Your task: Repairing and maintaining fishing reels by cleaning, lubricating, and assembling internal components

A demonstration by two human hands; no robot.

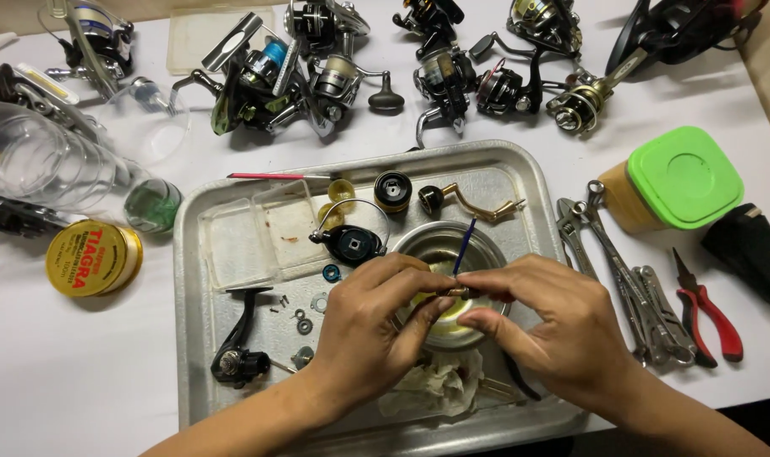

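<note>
Seen from above, two bare hands meet at the centre of the frame over a metal tray [195, 254] on a white table. The left hand [364, 330] and the right hand [563, 326] both pinch a small metal part [458, 293] between thumb and fingertips, the other fingers curled loosely. The part is held just above a round steel bowl [419, 241] in the tray. A thin blue brush [464, 245] rises from between the fingers. Left of the hands in the tray lie a black reel body [351, 244], small washers [303, 322], a black handle [237, 351] and a clear plastic box [250, 241]. Fishing reels [266, 80] crowd the top of the frame; wrenches [622, 271], red pliers [711, 313] and a green-lidded jar [677, 178] sit at the right.
</note>
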